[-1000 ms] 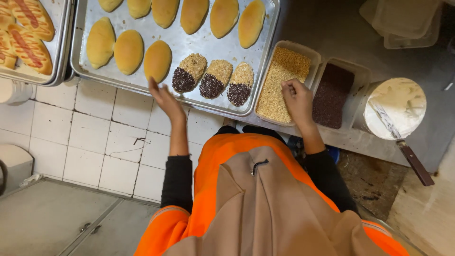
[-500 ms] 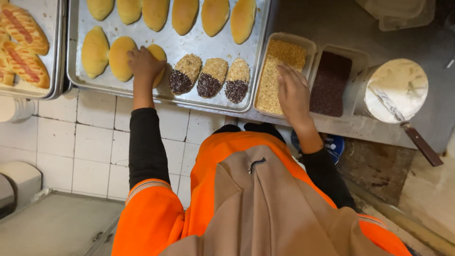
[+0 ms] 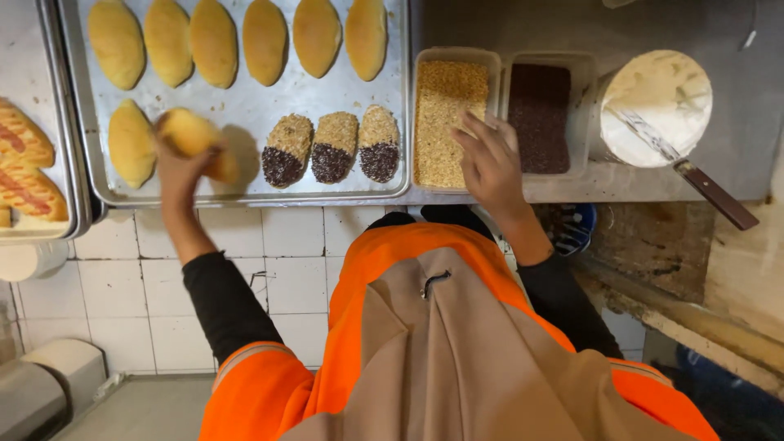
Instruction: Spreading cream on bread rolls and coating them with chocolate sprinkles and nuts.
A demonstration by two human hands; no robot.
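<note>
My left hand [image 3: 181,167] grips a plain golden bun [image 3: 194,137] and lifts it off the metal baking tray [image 3: 245,110]. More plain buns lie in a row along the tray's far side, and one plain bun [image 3: 131,143] sits just left of my hand. Three coated buns [image 3: 333,147], half light crumbs and half dark sprinkles, lie at the tray's near right. My right hand [image 3: 488,159] hovers with fingers apart over the near edge of a tub of light crumbs [image 3: 447,106], holding nothing.
A tub of dark sprinkles [image 3: 541,114] stands right of the crumb tub. Beyond it is a round container of white cream [image 3: 653,106] with a dark-handled knife [image 3: 694,175] across it. A second tray with striped pastries [image 3: 24,175] is at the left. White tiles front the counter.
My left hand reached from the tray's front edge to a plain bun, closed on it and lifted it. My right hand stayed by the crumb tub.
</note>
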